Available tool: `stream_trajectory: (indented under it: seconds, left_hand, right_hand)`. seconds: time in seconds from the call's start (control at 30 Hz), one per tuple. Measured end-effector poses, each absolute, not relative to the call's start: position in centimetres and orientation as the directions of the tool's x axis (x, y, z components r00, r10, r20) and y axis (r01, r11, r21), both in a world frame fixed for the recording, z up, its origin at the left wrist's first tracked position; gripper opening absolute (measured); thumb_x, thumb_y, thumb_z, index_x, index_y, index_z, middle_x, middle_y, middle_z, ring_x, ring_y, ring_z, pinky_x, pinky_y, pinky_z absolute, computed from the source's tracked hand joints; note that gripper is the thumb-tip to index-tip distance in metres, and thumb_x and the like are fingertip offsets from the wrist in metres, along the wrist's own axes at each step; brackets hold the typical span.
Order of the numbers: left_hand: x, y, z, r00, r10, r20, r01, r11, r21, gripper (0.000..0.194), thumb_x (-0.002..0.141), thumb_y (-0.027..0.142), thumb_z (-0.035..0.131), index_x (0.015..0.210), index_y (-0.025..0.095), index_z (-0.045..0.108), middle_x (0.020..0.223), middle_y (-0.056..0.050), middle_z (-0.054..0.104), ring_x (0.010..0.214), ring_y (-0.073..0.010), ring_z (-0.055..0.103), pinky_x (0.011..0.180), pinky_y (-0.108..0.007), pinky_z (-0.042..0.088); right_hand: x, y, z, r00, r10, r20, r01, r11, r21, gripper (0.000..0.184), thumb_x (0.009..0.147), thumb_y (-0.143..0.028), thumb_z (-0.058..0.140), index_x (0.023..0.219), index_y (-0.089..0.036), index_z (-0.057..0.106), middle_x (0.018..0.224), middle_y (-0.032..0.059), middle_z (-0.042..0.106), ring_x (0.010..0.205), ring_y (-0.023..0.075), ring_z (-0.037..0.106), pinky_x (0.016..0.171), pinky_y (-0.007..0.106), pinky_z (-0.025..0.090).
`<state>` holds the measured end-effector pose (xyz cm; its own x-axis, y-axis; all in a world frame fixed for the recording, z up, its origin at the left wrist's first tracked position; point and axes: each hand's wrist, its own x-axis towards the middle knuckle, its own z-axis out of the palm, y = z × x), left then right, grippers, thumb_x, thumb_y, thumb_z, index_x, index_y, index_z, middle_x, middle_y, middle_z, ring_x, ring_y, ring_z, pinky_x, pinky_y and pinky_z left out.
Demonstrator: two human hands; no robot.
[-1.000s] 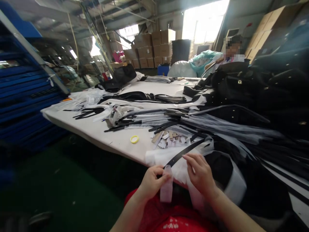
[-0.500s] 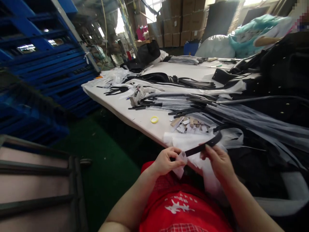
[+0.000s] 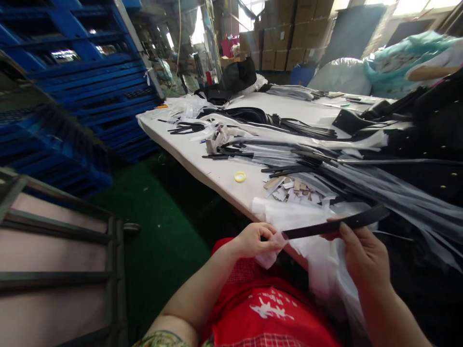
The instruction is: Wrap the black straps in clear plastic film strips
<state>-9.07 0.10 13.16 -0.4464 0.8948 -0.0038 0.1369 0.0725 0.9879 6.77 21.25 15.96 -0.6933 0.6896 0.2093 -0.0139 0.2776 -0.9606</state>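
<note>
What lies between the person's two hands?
The head view shows a black strap spanning from the right hand to the translucent wrapping in the left hand, white sheets behind.

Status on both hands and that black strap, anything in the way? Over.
Left hand pinching white film at one end of black strap. Right hand gripping strap farther along. White sheeting underneath, cardboard scraps just beyond.
</note>
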Motion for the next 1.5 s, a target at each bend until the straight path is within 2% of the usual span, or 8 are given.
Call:
stream_trajectory:
  seconds: [0.43,0.6,0.7,0.83,1.03,1.17,1.33,1.5]
  left_hand:
    - [-7.3,2.0,12.6,-0.403,0.915,0.003,0.044,0.016,0.999,0.054,0.085,0.060,0.062,0.067,0.010,0.071,0.073,-0.006,0.062,0.066,-0.0137,0.054,0.060,-0.023,0.041]
    - [-5.8,2.2,12.2,-0.343,0.929,-0.136,0.027,0.154,0.988,0.054,0.086,0.061,0.059,0.069,0.011,0.068,0.065,-0.004,0.060,0.058,-0.0117,0.052,0.053,-0.021,0.038]
    - [-4.9,3.0,12.2,-0.395,0.885,-0.246,-0.135,0.209,0.969,0.062,0.087,0.070,0.048,0.075,0.011,0.067,0.060,-0.003,0.060,0.047,-0.0101,0.050,0.045,-0.019,0.036]
    - [-4.2,4.1,12.2,-0.526,0.828,-0.196,-0.135,0.147,0.980,0.061,0.086,0.071,0.048,0.065,0.015,0.057,0.049,0.001,0.052,0.038,-0.0080,0.045,0.037,-0.017,0.031]
    - [-3.9,4.9,12.0,-0.447,0.862,-0.239,-0.109,0.213,0.971,0.064,0.084,0.075,0.045,0.061,0.016,0.055,0.045,0.001,0.052,0.034,-0.0078,0.043,0.032,-0.017,0.025]
    - [-3.8,5.9,12.2,-0.516,0.841,-0.165,-0.072,0.149,0.986,0.063,0.085,0.075,0.045,0.066,0.016,0.057,0.050,-0.002,0.058,0.040,-0.0106,0.052,0.039,-0.019,0.035]
    - [-3.8,6.4,12.5,-0.439,0.867,-0.236,-0.084,0.223,0.971,0.064,0.082,0.077,0.049,0.066,0.016,0.058,0.048,-0.001,0.057,0.036,-0.0096,0.048,0.035,-0.019,0.028]
    - [-4.0,8.2,14.4,-0.456,0.879,-0.141,-0.057,0.129,0.990,0.061,0.086,0.072,0.047,0.069,0.015,0.058,0.054,-0.004,0.063,0.043,-0.0117,0.055,0.041,-0.020,0.037]
  right_hand:
    - [5.4,18.1,14.2,-0.932,0.358,-0.057,0.074,0.034,-0.997,0.037,0.083,-0.052,0.069,0.096,-0.019,0.078,0.103,0.0108,0.074,0.098,0.0279,0.068,0.090,0.039,0.053]
    - [4.9,20.3,15.0,-0.713,0.666,-0.217,-0.093,-0.398,-0.913,0.041,0.077,-0.053,0.074,0.100,-0.020,0.077,0.095,0.0102,0.075,0.093,0.0259,0.070,0.087,0.040,0.055]
    - [4.9,19.5,14.8,-0.667,0.718,-0.198,-0.071,-0.327,-0.942,0.045,0.076,-0.060,0.072,0.093,-0.019,0.078,0.097,0.0103,0.075,0.095,0.0274,0.069,0.086,0.039,0.055]
    - [5.0,18.2,14.5,-0.873,0.411,-0.263,0.099,-0.378,-0.921,0.051,0.073,-0.059,0.076,0.108,-0.023,0.076,0.104,0.0090,0.075,0.096,0.0301,0.069,0.080,0.040,0.056]
    - [5.3,22.1,16.2,-0.631,0.767,-0.121,-0.201,-0.311,-0.929,0.047,0.077,-0.060,0.072,0.104,-0.022,0.077,0.109,0.0090,0.073,0.110,0.0272,0.063,0.103,0.042,0.043]
    - [5.5,20.4,15.7,-0.850,0.474,-0.228,0.066,-0.334,-0.940,0.055,0.073,-0.063,0.074,0.107,-0.019,0.077,0.097,0.0105,0.074,0.095,0.0287,0.067,0.088,0.043,0.051]
    - [5.9,21.8,16.4,-0.747,0.656,-0.109,-0.189,-0.367,-0.911,0.051,0.081,-0.059,0.069,0.116,-0.021,0.073,0.113,0.0117,0.072,0.107,0.0256,0.065,0.102,0.041,0.044]
    - [6.0,21.9,17.2,-0.906,0.393,-0.155,0.020,-0.327,-0.945,0.058,0.082,-0.066,0.063,0.113,-0.018,0.074,0.091,0.0115,0.075,0.088,0.0277,0.070,0.084,0.043,0.053]
